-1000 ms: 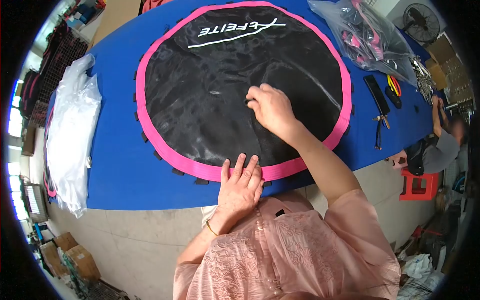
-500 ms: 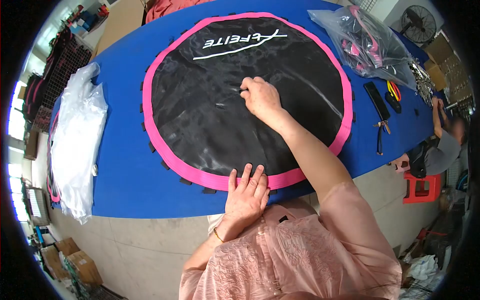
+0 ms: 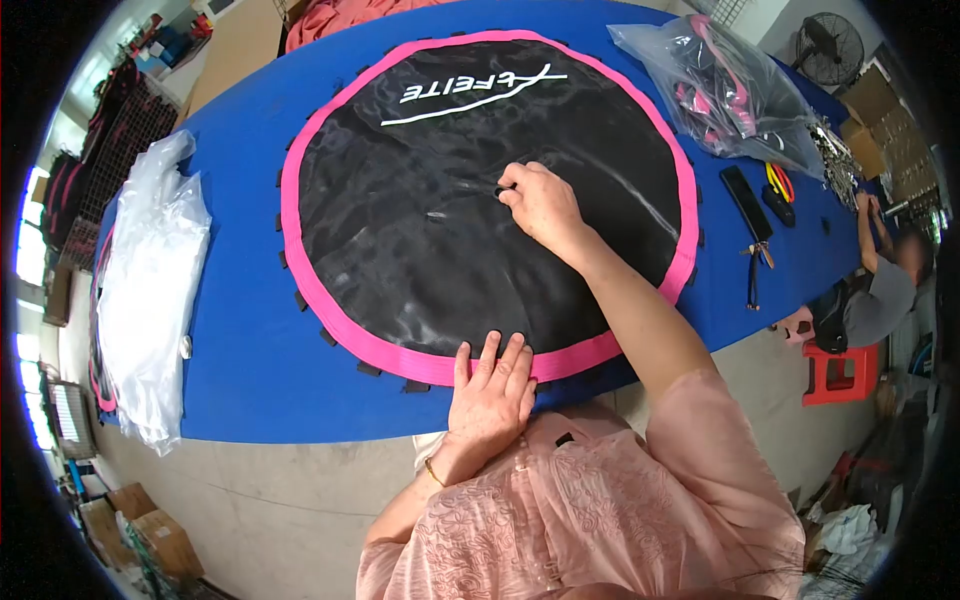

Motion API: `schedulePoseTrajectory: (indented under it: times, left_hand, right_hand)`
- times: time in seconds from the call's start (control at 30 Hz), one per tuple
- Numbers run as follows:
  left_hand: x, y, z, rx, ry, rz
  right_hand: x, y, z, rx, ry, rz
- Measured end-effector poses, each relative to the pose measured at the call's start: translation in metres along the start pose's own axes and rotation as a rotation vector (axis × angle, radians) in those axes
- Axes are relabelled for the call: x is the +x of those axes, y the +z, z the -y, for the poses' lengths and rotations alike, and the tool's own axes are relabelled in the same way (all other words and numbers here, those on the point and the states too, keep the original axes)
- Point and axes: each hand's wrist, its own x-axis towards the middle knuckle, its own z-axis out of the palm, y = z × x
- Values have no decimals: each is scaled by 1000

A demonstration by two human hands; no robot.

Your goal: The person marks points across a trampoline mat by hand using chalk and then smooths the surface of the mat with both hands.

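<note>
Mat [image 3: 390, 270] lies on the desk [image 3: 240, 340], left hand [image 3: 490, 400] at six o'clock on its rim [image 3: 400, 357], fingers open; right hand [image 3: 547, 210] pinches a dark item [image 3: 500, 191], unidentified, near centre. Light rim pressure could let dragging ruck the mat.

Under your right hand [image 3: 543, 207], the round mat [image 3: 400, 260] looks like woven black cloth with a faint sheen, slightly wrinkled; its pink edging [image 3: 365, 343] beneath your left hand [image 3: 489, 396] looks like ribbed fabric. Left of your grip, the plastic wrap [image 3: 150, 300] is crinkled and glossy.
</note>
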Motion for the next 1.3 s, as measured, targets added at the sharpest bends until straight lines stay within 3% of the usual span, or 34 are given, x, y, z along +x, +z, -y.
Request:
schedulePoseTrajectory:
  times: [0.3, 0.5, 1.3]
  left_hand:
    - [0, 0, 0, 3, -9, -5]
    - [1, 0, -1, 10, -8, -1]
    - [1, -1, -1, -11, -22, -9]
  right_hand:
    - [-51, -19, 20, 100, -137, 122]
    - [-79, -25, 30, 159, -202, 86]
    - [-133, -49, 40, 160, -160, 133]
